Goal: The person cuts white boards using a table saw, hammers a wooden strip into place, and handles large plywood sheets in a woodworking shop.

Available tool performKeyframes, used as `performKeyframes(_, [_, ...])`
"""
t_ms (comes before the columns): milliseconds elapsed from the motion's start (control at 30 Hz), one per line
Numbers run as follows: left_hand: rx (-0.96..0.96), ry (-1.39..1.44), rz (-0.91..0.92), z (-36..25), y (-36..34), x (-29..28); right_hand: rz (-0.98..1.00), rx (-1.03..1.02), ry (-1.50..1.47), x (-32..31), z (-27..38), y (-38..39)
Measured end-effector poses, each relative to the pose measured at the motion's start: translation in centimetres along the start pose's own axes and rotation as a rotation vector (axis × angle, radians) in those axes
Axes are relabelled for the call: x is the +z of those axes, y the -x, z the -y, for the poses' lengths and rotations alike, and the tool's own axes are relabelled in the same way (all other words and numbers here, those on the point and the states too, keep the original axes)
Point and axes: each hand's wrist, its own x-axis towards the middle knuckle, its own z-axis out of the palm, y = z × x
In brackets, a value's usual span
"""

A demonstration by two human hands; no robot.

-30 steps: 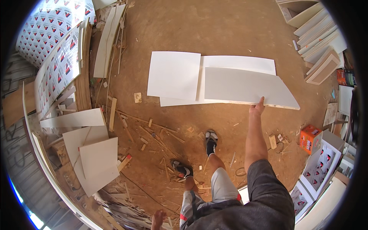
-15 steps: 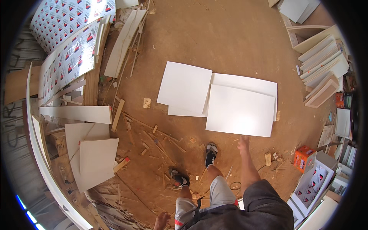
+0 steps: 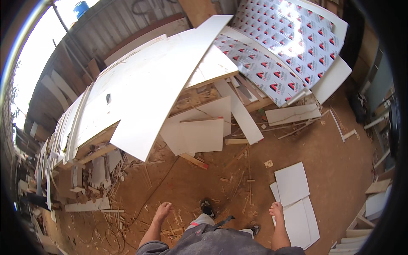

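Note:
My left hand (image 3: 164,210) hangs over the dirt floor, its fingers curled with nothing visible in them. On the right, my right hand (image 3: 276,209) is also curled and seemingly empty, near loose white panels (image 3: 292,180) lying overlapped on the ground. Farther forward, a large white sheet (image 3: 178,68) lies diagonally across a long timber-supported stack of boards (image 3: 87,121). Sheets with red-and-grey patterned film (image 3: 293,42) lean at the upper right. Smaller pale offcuts (image 3: 191,136) rest below the stack.
A corrugated metal wall (image 3: 114,34) runs behind the stack, with a blue barrel (image 3: 80,9) above it. Wood scraps and a cord (image 3: 155,191) litter the floor. Frames and boards (image 3: 372,195) line the right edge. A dark object (image 3: 357,106) lies beside them.
My right hand let go of the panel it held, leaving it on the floor pile. My view has since turned left toward the stacked sheets, and my left hand has risen further into view.

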Motion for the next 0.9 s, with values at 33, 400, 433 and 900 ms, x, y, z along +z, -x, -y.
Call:
performKeyframes(33, [-0.032, 0.128, -0.039, 0.3, -2.0, -3.3, 0.016, -0.012, -0.101, 1.4, 2.8, -0.9])
performKeyframes(400, [0.109, 0.774, -0.18, -15.6, -15.2, -15.2, 0.527, -0.401, -0.044, 42.7, 38.1, 5.4])
performKeyframes(433, [0.132, 0.872, -0.203, -16.7, -16.0, -14.9, 0.583, -0.421, -0.037, 46.0, 40.2, 6.0])
performKeyframes(900, [0.21, 1.044, -0.034, -15.9, -18.0, -16.3, 0.456, -0.324, -0.261, 68.4, 53.7, 1.0])
